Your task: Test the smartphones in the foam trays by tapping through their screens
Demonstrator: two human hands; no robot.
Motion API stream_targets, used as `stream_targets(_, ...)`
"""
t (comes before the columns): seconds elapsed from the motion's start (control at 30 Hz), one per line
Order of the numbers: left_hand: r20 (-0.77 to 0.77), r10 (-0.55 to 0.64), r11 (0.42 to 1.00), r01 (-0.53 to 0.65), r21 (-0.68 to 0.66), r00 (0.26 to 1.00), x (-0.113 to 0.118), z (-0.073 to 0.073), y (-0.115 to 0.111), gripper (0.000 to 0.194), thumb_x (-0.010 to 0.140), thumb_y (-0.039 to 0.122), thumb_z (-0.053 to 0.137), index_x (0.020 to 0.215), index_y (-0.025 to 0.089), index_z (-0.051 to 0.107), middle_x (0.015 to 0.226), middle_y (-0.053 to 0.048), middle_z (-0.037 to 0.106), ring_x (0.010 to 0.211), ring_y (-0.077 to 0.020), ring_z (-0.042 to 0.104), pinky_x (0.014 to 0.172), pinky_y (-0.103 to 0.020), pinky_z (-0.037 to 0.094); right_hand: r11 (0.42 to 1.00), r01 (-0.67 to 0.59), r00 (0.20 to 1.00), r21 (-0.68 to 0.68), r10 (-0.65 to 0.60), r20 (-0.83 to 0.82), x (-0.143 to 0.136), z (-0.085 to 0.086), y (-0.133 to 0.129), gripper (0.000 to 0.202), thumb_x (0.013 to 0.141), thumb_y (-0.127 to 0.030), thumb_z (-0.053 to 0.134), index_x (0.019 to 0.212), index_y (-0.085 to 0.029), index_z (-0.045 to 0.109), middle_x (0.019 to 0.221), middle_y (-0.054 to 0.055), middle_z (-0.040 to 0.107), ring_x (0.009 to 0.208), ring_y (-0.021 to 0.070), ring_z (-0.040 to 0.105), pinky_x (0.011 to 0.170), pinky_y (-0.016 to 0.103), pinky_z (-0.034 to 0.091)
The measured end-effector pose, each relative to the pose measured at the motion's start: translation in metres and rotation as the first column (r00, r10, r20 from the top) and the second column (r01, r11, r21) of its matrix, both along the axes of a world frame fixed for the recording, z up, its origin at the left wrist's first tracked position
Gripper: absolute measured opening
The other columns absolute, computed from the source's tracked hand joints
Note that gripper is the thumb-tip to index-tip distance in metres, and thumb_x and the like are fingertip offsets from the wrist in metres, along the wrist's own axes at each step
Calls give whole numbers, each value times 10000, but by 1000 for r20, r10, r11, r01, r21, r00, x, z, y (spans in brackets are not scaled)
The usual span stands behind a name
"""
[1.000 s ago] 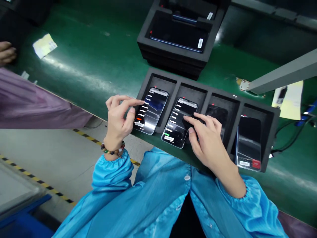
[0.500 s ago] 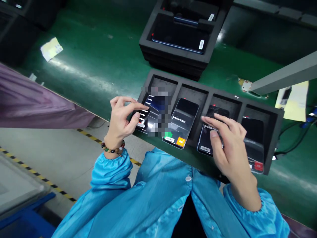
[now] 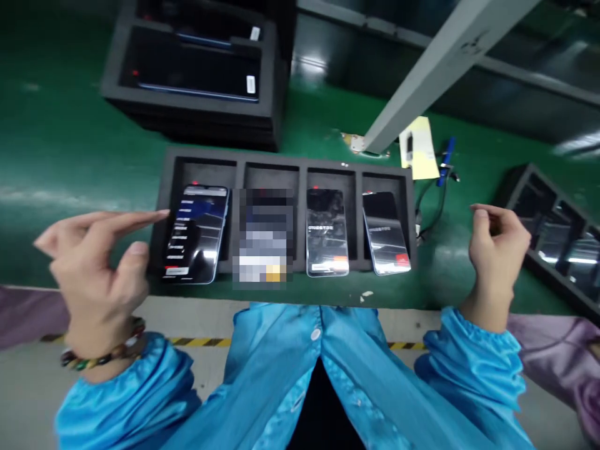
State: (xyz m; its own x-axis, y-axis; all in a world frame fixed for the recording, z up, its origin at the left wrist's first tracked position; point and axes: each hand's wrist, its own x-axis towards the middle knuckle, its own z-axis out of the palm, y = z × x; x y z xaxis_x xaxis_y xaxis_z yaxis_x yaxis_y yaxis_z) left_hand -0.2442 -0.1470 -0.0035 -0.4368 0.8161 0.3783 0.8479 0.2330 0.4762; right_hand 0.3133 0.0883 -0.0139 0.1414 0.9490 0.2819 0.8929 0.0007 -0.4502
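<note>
A black foam tray [image 3: 162, 187] holds several phones in separate compartments. My left hand [image 3: 96, 269], with a bead bracelet at the wrist, is open beside the leftmost phone [image 3: 199, 231], its fingertips over the tray's left edge. That phone shows a list in white text. The second phone is blurred by pixels. Both the third phone [image 3: 327, 234] and the tilted rightmost phone [image 3: 387, 234] show a line of text and a reddish patch. Off the tray's right side, my right hand [image 3: 500, 247] hovers with fingers curled and thumb against them, nothing visible in it.
Stacked foam trays [image 3: 187, 106] with phones stand behind on the green table [image 3: 60, 150]. A grey post [image 3: 422, 75] rises at the back, near a yellow paper [image 3: 419, 150] and black cables [image 3: 434, 215]. Another tray [image 3: 534, 250] of dark devices lies far right.
My right hand has left the phones and moved right, its fingers curling. My left hand has drawn back left from the first phone's screen. The view has turned and shifted right.
</note>
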Motion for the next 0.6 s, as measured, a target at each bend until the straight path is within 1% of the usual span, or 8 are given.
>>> stream_targets(0.07, 14, -12, 1000, 12, 7, 1000, 9, 9, 5, 520, 982, 606, 535, 1403, 439, 790, 1224, -67, 762, 1350, -407, 659, 1324, -607, 293, 995, 43, 999, -91, -44, -15, 11, -6, 16, 306, 966, -440, 633, 1059, -195, 792, 1100, 139, 845, 1014, 284, 797, 957, 414, 605)
stream_targets(0.17, 38, -34, 999, 35, -2, 999, 28, 26, 15, 494, 966, 601, 538, 1397, 525, 769, 1254, -29, 771, 1369, -403, 648, 1334, -605, 294, 986, 66, 997, -154, -72, -28, 1, -10, 47, 265, 964, -436, 689, 1012, -189, 772, 1006, 137, 837, 901, 229, 761, 874, 338, 576)
stream_targets(0.27, 35, -78, 995, 80, -56, 996, 45, 43, 25, 482, 971, 576, 523, 1403, 590, 737, 1297, 5, 763, 1378, -399, 635, 1344, -619, 275, 976, 136, 990, -170, -139, -7, -15, -9, 83, 323, 1037, -466, 635, 1013, -163, 745, 1027, 180, 816, 875, 205, 694, 899, 351, 528)
stream_targets(0.37, 15, -130, 990, 131, -54, 991, 62, 52, 34, 475, 980, 540, 527, 1408, 623, 715, 1310, 17, 754, 1362, -393, 640, 1343, -635, 260, 966, 163, 987, -199, -161, 23, -27, -7, 111, 372, 950, -533, 774, 931, -164, 733, 980, 166, 788, 843, 191, 605, 927, 378, 496)
stream_targets(0.43, 10, -160, 987, 160, -25, 987, 74, 54, 40, 455, 989, 518, 544, 1395, 607, 729, 1293, 4, 757, 1332, -385, 657, 1327, -642, 281, 961, 150, 989, -232, -148, 26, -32, -7, 121, 375, 870, -521, 858, 877, -166, 736, 903, 126, 756, 802, 179, 542, 923, 394, 488)
stream_targets(0.47, 9, -175, 984, 175, -14, 985, 80, 54, 43, 444, 998, 506, 546, 1388, 584, 742, 1287, -7, 760, 1320, -382, 663, 1317, -646, 294, 958, 136, 991, -251, -136, 16, -33, -7, 123, 348, 859, -489, 869, 855, -166, 738, 851, 99, 734, 779, 173, 518, 913, 398, 487)
stream_targets(0.53, 8, -215, 976, 216, -15, 976, 91, 54, 50, 424, 1028, 481, 530, 1380, 522, 762, 1280, -34, 766, 1306, -374, 670, 1299, -652, 316, 956, 98, 994, -278, -108, -24, -32, -7, 124, 268, 858, -395, 865, 822, -166, 732, 753, 45, 680, 742, 159, 501, 880, 387, 489)
stream_targets(0.6, 8, -260, 965, 260, -24, 966, 102, 55, 58, 412, 1065, 451, 493, 1365, 450, 775, 1271, -59, 776, 1297, -361, 672, 1279, -651, 341, 965, 61, 994, -256, -82, -70, -23, -5, 120, 213, 894, -330, 826, 823, -169, 706, 719, 17, 657, 724, 143, 517, 861, 364, 495)
